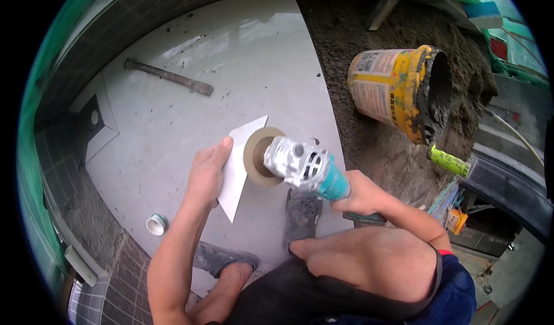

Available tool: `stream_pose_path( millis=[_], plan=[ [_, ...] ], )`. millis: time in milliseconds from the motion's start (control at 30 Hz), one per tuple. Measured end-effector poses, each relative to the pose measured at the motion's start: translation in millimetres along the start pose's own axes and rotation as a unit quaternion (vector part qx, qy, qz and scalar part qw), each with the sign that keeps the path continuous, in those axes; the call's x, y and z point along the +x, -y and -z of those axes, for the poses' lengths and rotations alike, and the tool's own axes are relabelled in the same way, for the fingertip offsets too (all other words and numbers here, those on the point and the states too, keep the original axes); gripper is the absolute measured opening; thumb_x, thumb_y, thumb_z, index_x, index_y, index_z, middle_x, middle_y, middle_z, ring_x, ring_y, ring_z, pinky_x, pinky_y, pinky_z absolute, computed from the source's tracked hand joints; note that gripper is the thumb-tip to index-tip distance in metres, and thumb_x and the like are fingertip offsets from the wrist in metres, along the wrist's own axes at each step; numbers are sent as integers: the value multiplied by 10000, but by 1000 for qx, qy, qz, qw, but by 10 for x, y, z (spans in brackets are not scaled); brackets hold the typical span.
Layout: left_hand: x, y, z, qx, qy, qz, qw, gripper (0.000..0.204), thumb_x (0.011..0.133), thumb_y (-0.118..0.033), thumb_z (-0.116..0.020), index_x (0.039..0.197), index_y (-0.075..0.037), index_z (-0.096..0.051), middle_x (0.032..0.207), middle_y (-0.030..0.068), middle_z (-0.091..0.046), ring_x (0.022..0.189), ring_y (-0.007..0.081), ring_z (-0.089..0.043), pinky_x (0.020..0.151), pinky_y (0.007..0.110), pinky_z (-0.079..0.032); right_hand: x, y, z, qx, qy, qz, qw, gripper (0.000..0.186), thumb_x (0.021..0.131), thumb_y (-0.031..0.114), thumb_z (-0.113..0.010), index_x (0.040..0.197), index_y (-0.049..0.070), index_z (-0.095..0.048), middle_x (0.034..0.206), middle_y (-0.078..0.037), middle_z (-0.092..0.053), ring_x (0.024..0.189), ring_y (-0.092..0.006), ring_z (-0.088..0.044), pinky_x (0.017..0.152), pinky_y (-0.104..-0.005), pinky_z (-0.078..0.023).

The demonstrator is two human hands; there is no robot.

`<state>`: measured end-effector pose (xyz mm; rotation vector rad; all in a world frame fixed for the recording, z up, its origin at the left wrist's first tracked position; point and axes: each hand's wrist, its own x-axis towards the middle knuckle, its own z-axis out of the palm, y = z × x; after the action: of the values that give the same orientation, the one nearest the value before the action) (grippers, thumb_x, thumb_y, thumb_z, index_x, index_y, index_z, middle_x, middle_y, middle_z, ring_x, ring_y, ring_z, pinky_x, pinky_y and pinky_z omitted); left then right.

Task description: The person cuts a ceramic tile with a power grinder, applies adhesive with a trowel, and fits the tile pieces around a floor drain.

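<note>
My left hand (206, 174) grips the left edge of a white, angular cut piece of tile (234, 180), its thumb lying on the upper face. In my right hand (360, 193) is an angle grinder (306, 164) with a silver head and a teal body, fingers wrapped round it. The grinder's round, tan-brown disc (255, 159) overlaps the right edge of the tile piece; whether it cuts into the edge cannot be made out. The disc looks smeared, as if spinning. Both are held above large light-grey floor tiles (167, 117).
A metal bar (167, 77) lies on the tiles. Left are a drain (94, 116) and a small white cup-like fitting (156, 225). Right, a yellow bucket (381, 88) lies tipped on rough wet mortar (340, 53), near a lime-green handle (449, 160). My shoes (303, 215) stand close below the disc.
</note>
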<state>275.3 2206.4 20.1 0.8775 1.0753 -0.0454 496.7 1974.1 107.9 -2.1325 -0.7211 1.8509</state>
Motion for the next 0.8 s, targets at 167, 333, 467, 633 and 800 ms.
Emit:
stream_pose_path(
  millis=[167,333,467,633,800],
  plan=[
    [22,-39,-61,-45,-19,-5,999,479,1030,-373,-556,1088,87,-674,920,93,-683,785,126,-601,705,292,-483,-31,21,-34,19,17,19,999,278,691,131,-733,929,2,-670,786,-119,-694,686,-181,-616,714,-341,-527],
    [10,-90,-45,-52,-24,2,998,491,1029,-369,-560,1130,100,-666,966,111,-687,815,144,-612,730,305,-489,-87,166,-89,-32,68,25,997,343,695,167,-726,991,6,-661,837,-197,-684,749,-280,-654,757,-389,-525],
    [-26,-160,-83,-63,-27,9,998,490,1032,-368,-555,1126,101,-659,962,118,-686,805,148,-618,719,306,-493,-88,160,-117,-37,83,21,996,369,692,175,-731,1014,10,-663,889,-208,-699,809,-328,-673,786,-402,-524],
    [4,-91,-78,-88,-15,-1,996,453,1035,-383,-533,1043,52,-658,866,86,-672,709,138,-616,626,299,-489,-66,149,-91,-32,59,30,997,369,689,174,-734,1013,11,-665,854,-181,-695,784,-262,-658,781,-384,-524],
    [-68,-152,-161,-101,-6,32,994,425,1045,-373,-498,994,17,-661,823,83,-663,646,138,-605,563,298,-474,53,32,-82,43,6,50,998,219,687,116,-724,854,-6,-652,733,-56,-647,698,-111,-577,683,-317,-508]
  ],
)
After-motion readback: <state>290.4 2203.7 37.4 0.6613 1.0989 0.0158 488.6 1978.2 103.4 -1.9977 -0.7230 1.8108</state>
